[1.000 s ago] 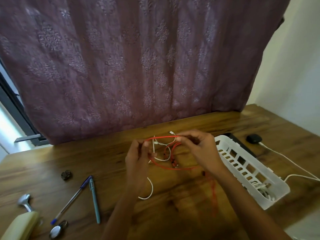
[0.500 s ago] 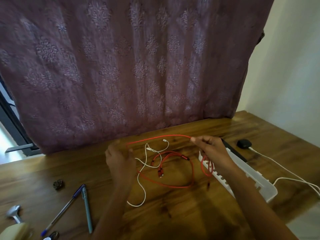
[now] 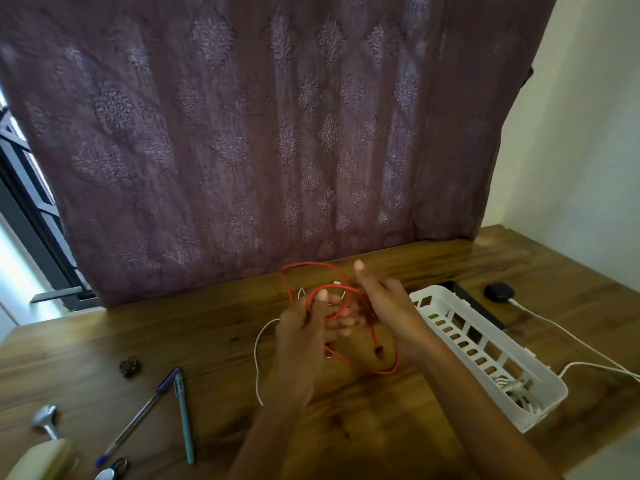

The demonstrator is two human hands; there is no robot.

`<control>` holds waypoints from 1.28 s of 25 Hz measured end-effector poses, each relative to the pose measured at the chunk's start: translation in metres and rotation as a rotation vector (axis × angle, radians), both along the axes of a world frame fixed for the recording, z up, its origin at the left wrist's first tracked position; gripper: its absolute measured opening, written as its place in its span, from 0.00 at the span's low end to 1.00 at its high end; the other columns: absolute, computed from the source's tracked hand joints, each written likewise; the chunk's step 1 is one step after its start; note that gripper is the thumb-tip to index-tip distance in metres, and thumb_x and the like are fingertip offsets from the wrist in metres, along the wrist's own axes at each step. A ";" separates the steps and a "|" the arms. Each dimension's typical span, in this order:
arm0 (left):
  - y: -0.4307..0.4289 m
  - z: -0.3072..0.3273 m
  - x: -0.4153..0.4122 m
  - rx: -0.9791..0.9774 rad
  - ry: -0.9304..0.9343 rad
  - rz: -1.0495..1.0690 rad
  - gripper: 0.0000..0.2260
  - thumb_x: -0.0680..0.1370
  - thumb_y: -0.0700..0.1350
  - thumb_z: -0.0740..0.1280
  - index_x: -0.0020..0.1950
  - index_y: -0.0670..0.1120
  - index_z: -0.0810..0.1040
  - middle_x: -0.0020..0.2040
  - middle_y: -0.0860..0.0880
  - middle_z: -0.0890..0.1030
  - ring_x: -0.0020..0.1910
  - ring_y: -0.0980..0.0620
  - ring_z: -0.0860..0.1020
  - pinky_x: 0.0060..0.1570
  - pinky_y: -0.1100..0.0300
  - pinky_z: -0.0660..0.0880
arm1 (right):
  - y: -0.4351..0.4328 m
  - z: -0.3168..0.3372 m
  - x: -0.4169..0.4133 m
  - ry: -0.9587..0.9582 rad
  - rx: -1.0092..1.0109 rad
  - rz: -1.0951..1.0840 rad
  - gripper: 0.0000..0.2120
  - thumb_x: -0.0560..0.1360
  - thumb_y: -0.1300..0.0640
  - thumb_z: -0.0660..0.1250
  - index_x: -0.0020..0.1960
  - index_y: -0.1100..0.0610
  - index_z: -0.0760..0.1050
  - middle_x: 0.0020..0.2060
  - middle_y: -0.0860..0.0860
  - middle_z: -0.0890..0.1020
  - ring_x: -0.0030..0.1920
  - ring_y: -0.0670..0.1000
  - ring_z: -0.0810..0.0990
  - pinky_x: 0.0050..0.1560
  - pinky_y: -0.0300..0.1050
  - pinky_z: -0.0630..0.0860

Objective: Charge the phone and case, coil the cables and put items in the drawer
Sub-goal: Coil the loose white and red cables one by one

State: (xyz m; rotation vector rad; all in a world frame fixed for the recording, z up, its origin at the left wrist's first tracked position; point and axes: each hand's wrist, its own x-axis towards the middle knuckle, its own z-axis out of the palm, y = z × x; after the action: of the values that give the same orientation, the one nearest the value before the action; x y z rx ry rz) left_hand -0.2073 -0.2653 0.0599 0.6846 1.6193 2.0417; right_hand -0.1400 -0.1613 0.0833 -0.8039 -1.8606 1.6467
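Red cable point(image 3: 388, 370): raised over the table point(image 3: 207, 323) between both hands. One loop lies round the thumb and fingers point(image 3: 343, 320) of the left hand point(image 3: 301, 327). A second, larger loop stands up beyond those fingertips, toward the curtain point(image 3: 277, 133). The remainder hangs below the fingers in a wide curve that reaches the wood, with dark connectors on the strands under the knuckles.

Left hand: thumb upright, fingers extended toward the right hand and slightly apart, carrying the loop rather than pinching it. Motion blur softens the outline.

Right hand point(image 3: 384, 303): just beside the left fingertips, thumb straight and pointing up. Its fingers are turned under and blurred; whether they pinch the red strand that runs down from beneath them cannot be told.

White cable point(image 3: 258, 358): lies on the table, curving from behind the left fingers down past the left wrist.

White basket point(image 3: 485, 355): outboard of the right hand, near the wrist, with coiled white cord at its near end. A dark flat device point(image 3: 478, 306) lies just beyond its far wall. The black case point(image 3: 498, 292) sits further out, with a white lead point(image 3: 554, 327) plugged into it.

Two pens point(image 3: 183, 420) lie well outboard of the left hand.
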 end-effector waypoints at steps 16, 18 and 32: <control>-0.005 -0.002 -0.025 -0.396 0.987 0.418 0.21 0.71 0.45 0.64 0.65 0.45 0.73 0.59 0.44 0.75 0.58 0.44 0.71 0.58 0.51 0.69 | 0.016 0.008 0.018 0.526 -0.616 0.684 0.21 0.74 0.57 0.60 0.65 0.63 0.71 0.64 0.59 0.75 0.64 0.59 0.73 0.57 0.53 0.76; -0.008 0.019 -0.015 -0.236 0.897 0.387 0.20 0.69 0.43 0.62 0.61 0.47 0.74 0.58 0.48 0.75 0.57 0.50 0.72 0.58 0.56 0.70 | 0.013 0.009 0.011 0.432 -0.341 0.464 0.16 0.73 0.52 0.64 0.56 0.59 0.79 0.55 0.56 0.82 0.55 0.53 0.81 0.44 0.44 0.79; -0.015 0.065 -0.024 -0.023 0.459 0.168 0.17 0.77 0.39 0.63 0.63 0.54 0.70 0.58 0.57 0.75 0.56 0.62 0.75 0.53 0.69 0.71 | -0.001 0.030 -0.003 0.288 0.240 0.319 0.07 0.75 0.60 0.64 0.39 0.61 0.72 0.18 0.44 0.68 0.20 0.40 0.63 0.24 0.30 0.61</control>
State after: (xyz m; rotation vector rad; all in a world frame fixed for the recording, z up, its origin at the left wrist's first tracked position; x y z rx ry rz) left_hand -0.2315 -0.2807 0.1250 1.1050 2.0053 2.0814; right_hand -0.1429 -0.1623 0.1137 -0.1646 -1.9965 1.5787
